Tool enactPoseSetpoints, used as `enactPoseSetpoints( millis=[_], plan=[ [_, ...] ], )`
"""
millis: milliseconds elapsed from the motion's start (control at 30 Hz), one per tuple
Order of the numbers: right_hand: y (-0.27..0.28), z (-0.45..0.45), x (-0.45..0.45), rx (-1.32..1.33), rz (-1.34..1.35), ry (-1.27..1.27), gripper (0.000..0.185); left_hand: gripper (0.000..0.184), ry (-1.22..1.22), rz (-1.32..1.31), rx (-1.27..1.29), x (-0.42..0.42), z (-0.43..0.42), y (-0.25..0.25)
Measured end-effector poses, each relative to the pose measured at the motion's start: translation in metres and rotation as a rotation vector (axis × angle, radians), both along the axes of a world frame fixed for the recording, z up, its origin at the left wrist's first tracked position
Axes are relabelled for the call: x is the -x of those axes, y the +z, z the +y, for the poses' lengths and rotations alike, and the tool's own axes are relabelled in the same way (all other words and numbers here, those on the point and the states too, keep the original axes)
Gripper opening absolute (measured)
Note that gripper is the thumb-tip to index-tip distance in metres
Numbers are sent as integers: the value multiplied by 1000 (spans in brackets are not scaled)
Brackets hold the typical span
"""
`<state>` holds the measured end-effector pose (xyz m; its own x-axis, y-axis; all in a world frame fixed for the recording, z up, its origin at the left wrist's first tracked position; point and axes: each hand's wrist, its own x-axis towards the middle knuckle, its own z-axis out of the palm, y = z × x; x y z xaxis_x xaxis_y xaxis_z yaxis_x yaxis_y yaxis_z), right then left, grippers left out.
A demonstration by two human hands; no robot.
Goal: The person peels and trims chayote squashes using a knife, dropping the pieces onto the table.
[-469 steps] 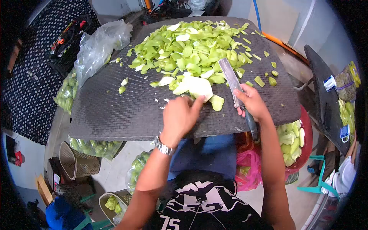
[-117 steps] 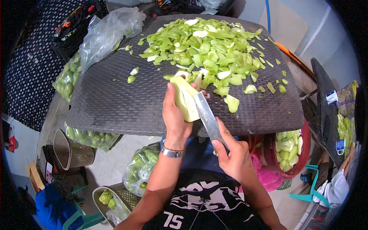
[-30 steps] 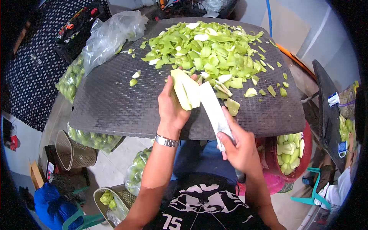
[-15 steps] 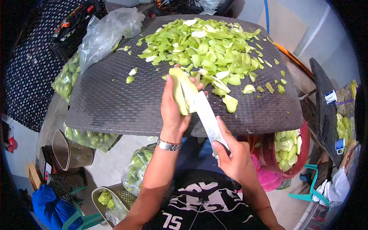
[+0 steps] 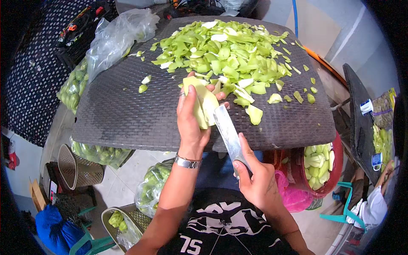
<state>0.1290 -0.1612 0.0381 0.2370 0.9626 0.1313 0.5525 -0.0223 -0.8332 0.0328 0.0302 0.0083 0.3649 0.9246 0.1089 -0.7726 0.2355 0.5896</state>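
Observation:
My left hand (image 5: 190,123), with a watch at the wrist, is closed round a pale green peeled chayote (image 5: 199,100) above the near part of the table. In my right hand (image 5: 259,176) is the handle of a wide-bladed knife (image 5: 229,134). The blade slants up and left, its tip by the chayote's lower right side; whether it touches I cannot tell. Just beyond both hands a large heap of green peelings (image 5: 225,55) covers the far half of the dark woven tabletop (image 5: 123,114). Loose scraps lie to the right of the heap.
A red tub (image 5: 338,157) of peeled chayotes stands below the table's right edge. Bags of whole chayotes (image 5: 153,185) and beige baskets (image 5: 80,170) are on the floor at left. A clear plastic bag (image 5: 121,38) lies on the table's far left corner. Another person's arm (image 5: 384,174) shows far right.
The chayote has turned in my left hand and shows a smoother face. The knife has shifted slightly down and left, and its blade is tilted differently.

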Motion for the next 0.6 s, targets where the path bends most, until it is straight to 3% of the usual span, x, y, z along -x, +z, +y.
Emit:
enactPoseSetpoints(
  millis=[333,600],
  plan=[
    [-8,1,1,-1,-54,-10,68,61,15,32,-28,0,-3,-2],
    [-10,13,-8,42,115,4,65,67,-128,77,33,-5,-11,-6]
  ],
)
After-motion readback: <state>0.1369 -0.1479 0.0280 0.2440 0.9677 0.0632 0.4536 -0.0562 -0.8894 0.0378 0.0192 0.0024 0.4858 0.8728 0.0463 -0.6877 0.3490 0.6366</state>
